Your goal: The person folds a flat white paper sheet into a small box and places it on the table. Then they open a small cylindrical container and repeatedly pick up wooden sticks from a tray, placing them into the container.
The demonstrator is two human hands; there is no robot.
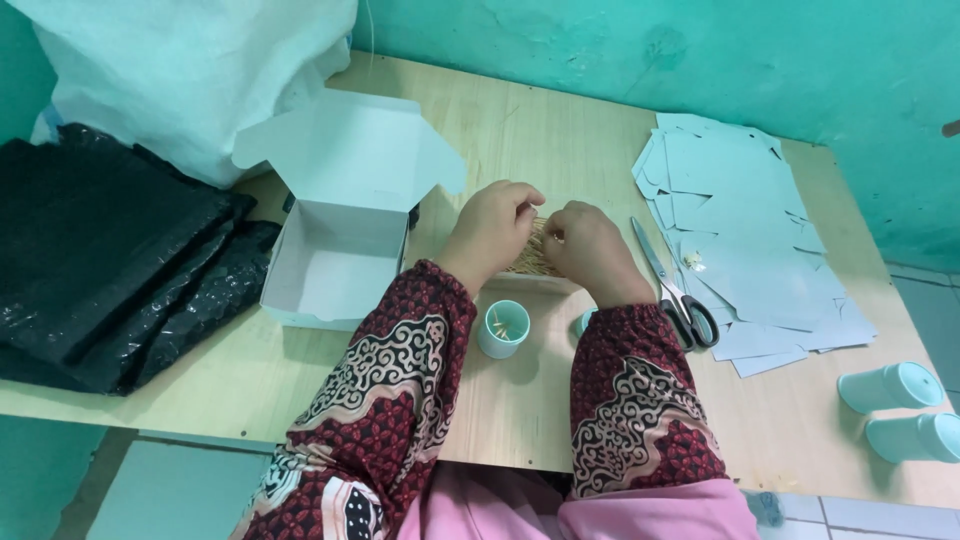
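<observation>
Both hands, left hand (492, 232) and right hand (587, 248), are pinching the toothpick pile (530, 258) lying between them, just beyond the small open cup (503, 328).

Work surface: pale wooden plywood table (560, 130).
Open white cardboard box (335, 255) at 9 o'clock; flat pale-blue card sheets (745, 230) at 3 o'clock; small round teal cup (503, 328) at 6 o'clock.

Only one view here, a head-worn cam looking steeply down and forward at the wooden table (560, 130) from close, facing the teal wall (700, 50).
</observation>
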